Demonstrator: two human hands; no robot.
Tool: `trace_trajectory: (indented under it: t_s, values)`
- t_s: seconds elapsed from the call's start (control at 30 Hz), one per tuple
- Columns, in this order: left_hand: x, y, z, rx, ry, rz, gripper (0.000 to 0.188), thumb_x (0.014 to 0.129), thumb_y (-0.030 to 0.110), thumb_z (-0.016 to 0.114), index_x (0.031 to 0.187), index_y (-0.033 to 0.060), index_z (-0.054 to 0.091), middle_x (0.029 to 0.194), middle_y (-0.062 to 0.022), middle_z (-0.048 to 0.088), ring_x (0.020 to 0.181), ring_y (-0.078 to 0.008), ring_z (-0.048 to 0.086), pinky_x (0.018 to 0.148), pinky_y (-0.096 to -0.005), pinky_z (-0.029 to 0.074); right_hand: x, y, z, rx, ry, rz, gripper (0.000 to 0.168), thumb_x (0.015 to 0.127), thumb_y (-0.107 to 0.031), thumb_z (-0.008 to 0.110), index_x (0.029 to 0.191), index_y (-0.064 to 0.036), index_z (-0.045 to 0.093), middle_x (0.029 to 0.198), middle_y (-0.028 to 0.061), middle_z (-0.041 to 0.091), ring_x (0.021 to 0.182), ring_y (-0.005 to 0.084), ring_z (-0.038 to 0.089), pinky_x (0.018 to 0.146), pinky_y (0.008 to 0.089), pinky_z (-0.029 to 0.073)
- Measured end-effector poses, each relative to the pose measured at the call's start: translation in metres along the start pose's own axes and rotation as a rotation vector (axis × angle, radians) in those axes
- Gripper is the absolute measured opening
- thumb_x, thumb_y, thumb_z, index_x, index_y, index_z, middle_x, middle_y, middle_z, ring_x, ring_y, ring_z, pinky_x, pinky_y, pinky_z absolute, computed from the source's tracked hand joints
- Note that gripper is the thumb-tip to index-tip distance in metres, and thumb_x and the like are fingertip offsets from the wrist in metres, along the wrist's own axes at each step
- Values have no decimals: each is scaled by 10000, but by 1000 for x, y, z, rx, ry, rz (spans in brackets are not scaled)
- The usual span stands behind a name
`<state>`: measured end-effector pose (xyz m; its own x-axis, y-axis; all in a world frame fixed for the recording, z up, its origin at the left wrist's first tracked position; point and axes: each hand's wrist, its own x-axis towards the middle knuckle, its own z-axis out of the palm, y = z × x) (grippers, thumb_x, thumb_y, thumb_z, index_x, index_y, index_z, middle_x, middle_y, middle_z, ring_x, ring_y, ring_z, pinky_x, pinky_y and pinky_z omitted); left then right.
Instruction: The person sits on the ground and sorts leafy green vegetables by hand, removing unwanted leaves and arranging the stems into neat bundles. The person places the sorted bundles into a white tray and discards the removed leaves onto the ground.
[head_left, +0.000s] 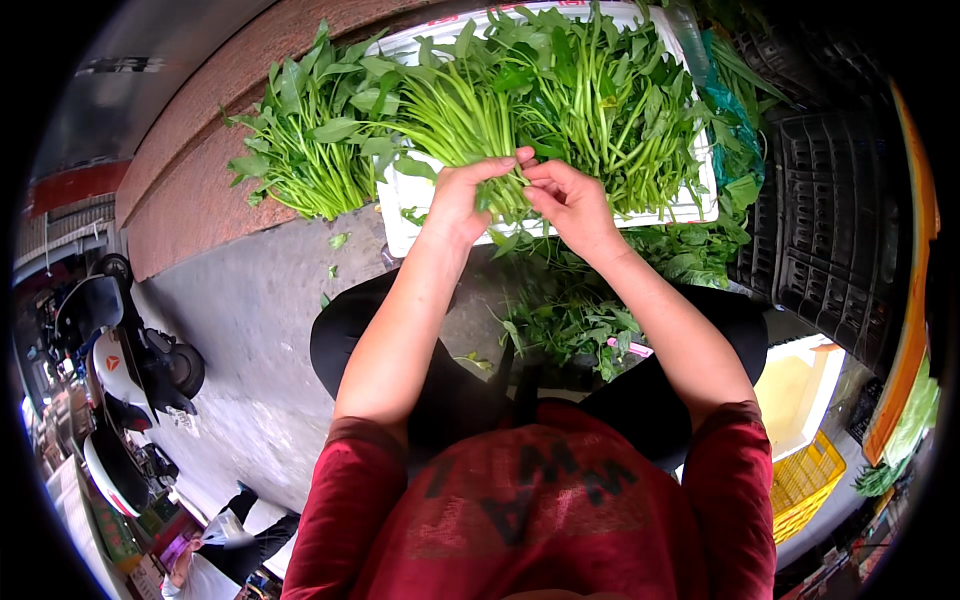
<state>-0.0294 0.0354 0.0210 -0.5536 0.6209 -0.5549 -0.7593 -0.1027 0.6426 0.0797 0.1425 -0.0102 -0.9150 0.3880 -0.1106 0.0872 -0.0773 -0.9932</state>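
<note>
My left hand (463, 196) is wrapped around the lower stems of a bunch of water spinach (461, 116). The fingers of my right hand (570, 196) pinch at the stems on the bunch's right side, close to my left fingertips. Beneath the bunch lies a white foam box (405, 225). More water spinach (600, 127) is heaped on the box to the right. Another bunch (319, 157) stands at the box's left side, by the reddish stone ledge. What exactly is between my right fingertips is partly hidden.
Loose leaves and stems (570, 322) litter the ground between my knees. Black plastic crates (832, 225) stand on the right, with a white foam container (799, 390) and a yellow basket (810, 487) nearer me. A scooter (124, 367) and a seated person (217, 555) are at the left.
</note>
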Motion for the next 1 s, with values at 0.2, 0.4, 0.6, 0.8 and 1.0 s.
trace_trajectory:
  t_s: [0.2,0.4,0.6,0.8,1.0]
  values:
    - [-2,9,8,-38,51,13,288,717,-5,574,988,-81,511,901,-146,587,836,-244,586,813,-400,479,38,19,-63,-833,512,19,170,734,-151,660,767,-8,574,720,85,581,612,176,560,548,283,454]
    - [-6,16,11,-86,0,18,347,697,-12,582,1033,-56,508,872,-111,577,822,-234,580,828,-398,466,42,2,-85,-724,553,-46,135,747,-129,642,816,-22,596,735,60,565,575,144,523,521,256,424]
    - [-11,11,8,-32,-86,69,394,688,-22,591,1070,-53,501,826,-93,581,772,-214,587,812,-383,473,10,-41,-55,203,359,93,167,750,-119,661,889,-47,604,720,4,590,574,52,484,486,182,375]
    - [-8,-13,11,-78,-42,-4,347,666,-64,588,1006,-68,519,895,-164,603,802,-249,600,730,-365,500,-19,-17,-12,386,32,319,85,743,-57,651,815,-48,607,680,-2,583,581,51,464,532,195,377]
    - [-10,-6,13,-32,0,-63,302,672,-49,590,967,-72,533,863,-162,601,780,-248,597,714,-360,499,-22,-17,-2,65,134,2,83,748,-24,622,795,-49,557,709,7,533,592,92,480,530,219,394]
